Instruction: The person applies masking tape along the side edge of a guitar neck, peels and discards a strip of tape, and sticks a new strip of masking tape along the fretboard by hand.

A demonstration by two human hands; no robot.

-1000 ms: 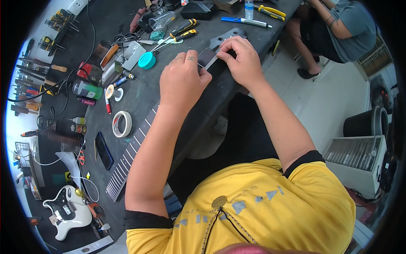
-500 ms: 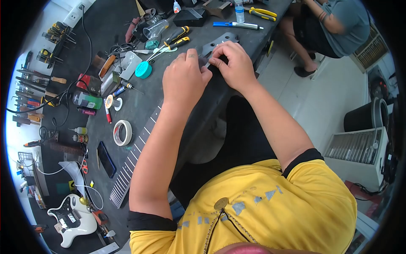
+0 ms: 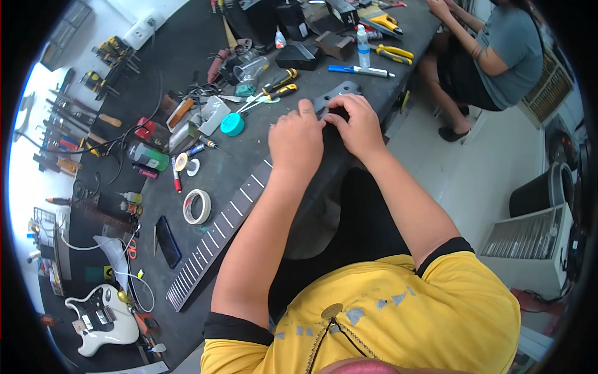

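Note:
A guitar neck (image 3: 215,234) with a dark fretboard and bright frets lies slantwise along the bench edge. Its dark grey headstock (image 3: 339,88), with tuner holes, shows beyond my hands. My left hand (image 3: 296,142) is closed over the neck just below the headstock, knuckles up, its fingertips hidden. Close beside it, my right hand (image 3: 356,121) is closed, thumb and bent index finger together at the headstock end. Whatever small thing is between the fingertips cannot be made out.
On the dark bench (image 3: 249,140) are a tape roll (image 3: 197,207), phone (image 3: 167,242), screwdrivers (image 3: 280,86), teal tub (image 3: 232,124), blue-and-white pen-shaped tool (image 3: 360,71), bottle (image 3: 363,47) and pliers (image 3: 395,54). A white guitar body (image 3: 103,319) stands lower left. Another person (image 3: 498,59) sits upper right.
The view has shifted, so the bench and hands appear lower and further right. Both hands stay at the headstock end of the neck, close together.

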